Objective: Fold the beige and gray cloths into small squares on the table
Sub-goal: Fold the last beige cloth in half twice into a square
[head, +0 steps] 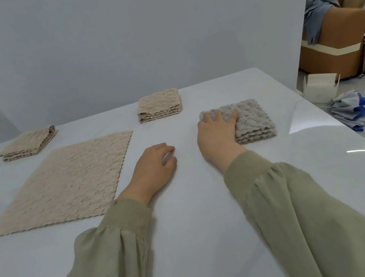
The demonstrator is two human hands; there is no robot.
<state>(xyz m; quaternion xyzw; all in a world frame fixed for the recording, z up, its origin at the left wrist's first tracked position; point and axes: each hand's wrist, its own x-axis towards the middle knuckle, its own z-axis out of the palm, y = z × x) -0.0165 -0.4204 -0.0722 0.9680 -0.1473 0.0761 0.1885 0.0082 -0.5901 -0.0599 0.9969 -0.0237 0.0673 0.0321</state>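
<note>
A gray cloth [252,118] lies folded into a small thick square at the right of the white table [203,220]. My right hand [217,135] rests on its left part, fingers spread over the top and thumb at its edge. My left hand [154,166] sits loosely curled on the bare table, holding nothing, just right of a large beige cloth [62,184] spread flat. Two folded beige squares lie further back: one [159,104] in the middle, one [28,143] at the far left.
The table's right edge runs diagonally near the gray cloth. Beyond it on the floor lie a folded umbrella [352,109] and a white box [320,89]. A brown sofa [335,43] stands behind. A gray wall backs the table.
</note>
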